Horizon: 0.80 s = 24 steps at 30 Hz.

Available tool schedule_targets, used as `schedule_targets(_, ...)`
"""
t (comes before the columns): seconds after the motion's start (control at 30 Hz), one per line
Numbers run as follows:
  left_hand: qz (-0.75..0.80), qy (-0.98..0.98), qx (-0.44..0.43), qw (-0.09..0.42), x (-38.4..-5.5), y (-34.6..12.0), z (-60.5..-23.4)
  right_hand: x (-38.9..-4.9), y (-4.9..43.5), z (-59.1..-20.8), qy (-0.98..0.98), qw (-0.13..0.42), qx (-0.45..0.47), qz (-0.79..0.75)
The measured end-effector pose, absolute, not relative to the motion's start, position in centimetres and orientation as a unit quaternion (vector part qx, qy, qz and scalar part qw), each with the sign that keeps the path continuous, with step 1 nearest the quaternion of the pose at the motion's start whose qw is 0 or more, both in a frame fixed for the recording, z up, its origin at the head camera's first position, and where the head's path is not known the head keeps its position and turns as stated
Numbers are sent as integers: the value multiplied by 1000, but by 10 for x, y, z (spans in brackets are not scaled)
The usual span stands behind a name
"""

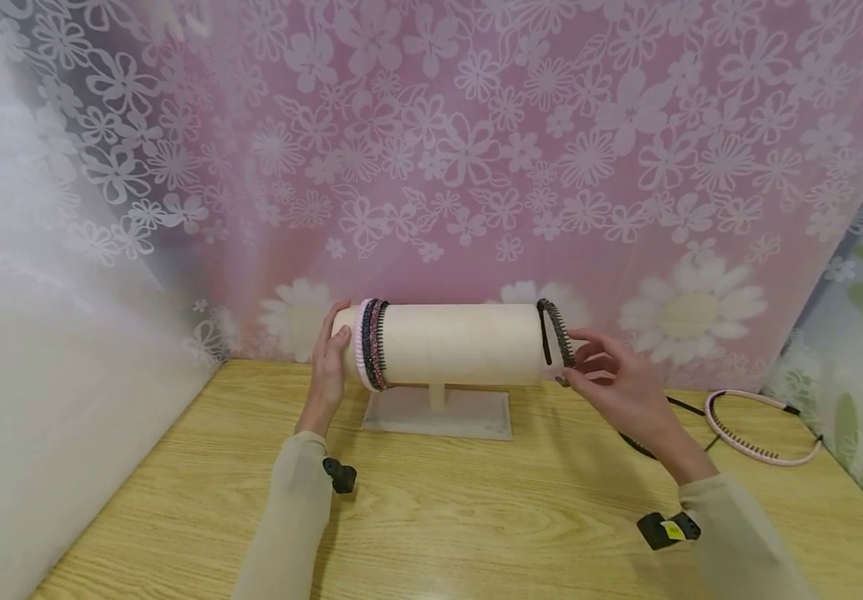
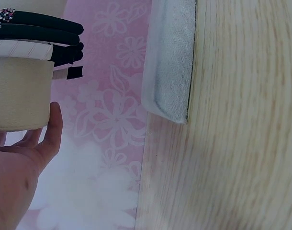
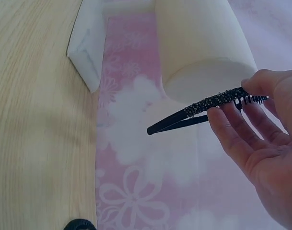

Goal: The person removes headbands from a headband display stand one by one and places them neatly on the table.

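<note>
A cream roll-shaped headband stand (image 1: 461, 343) lies crosswise on a post above a flat pale base (image 1: 469, 421). My left hand (image 1: 328, 371) grips the roll's left end, the thumb in front. Beside that hand the roll carries several headbands, among them a pale pink one (image 1: 362, 346) and a glittery toothed one (image 1: 380, 346); their dark tips show in the left wrist view. At the right end, my right hand (image 1: 622, 383) pinches a black beaded headband (image 3: 208, 104) with comb teeth, between thumb and fingers. In the right wrist view this headband is just off the roll's end face.
On the wooden table (image 1: 469, 517), right of the right hand, lie a pink toothed headband (image 1: 757, 454) and a black headband (image 1: 637, 447), partly hidden by the forearm. A pink flowered curtain (image 1: 469, 150) hangs right behind the stand. Pale flowered sheets flank the table.
</note>
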<state>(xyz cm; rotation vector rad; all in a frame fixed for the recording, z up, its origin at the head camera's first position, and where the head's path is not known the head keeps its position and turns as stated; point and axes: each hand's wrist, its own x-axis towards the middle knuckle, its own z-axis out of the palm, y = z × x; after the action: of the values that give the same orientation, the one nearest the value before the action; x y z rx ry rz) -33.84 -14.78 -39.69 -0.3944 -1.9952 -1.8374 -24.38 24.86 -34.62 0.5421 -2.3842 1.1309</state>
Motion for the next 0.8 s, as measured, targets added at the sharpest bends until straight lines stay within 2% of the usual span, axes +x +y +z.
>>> schedule_targets(0.37,-658,-715,-141,190,-343,-151,-402,-236,267,-359,-861,232,210,402)
schedule_targets(0.8,-650,-723,-134,194,-342,-149,-401,-227,280,-377,-878,211,186,386)
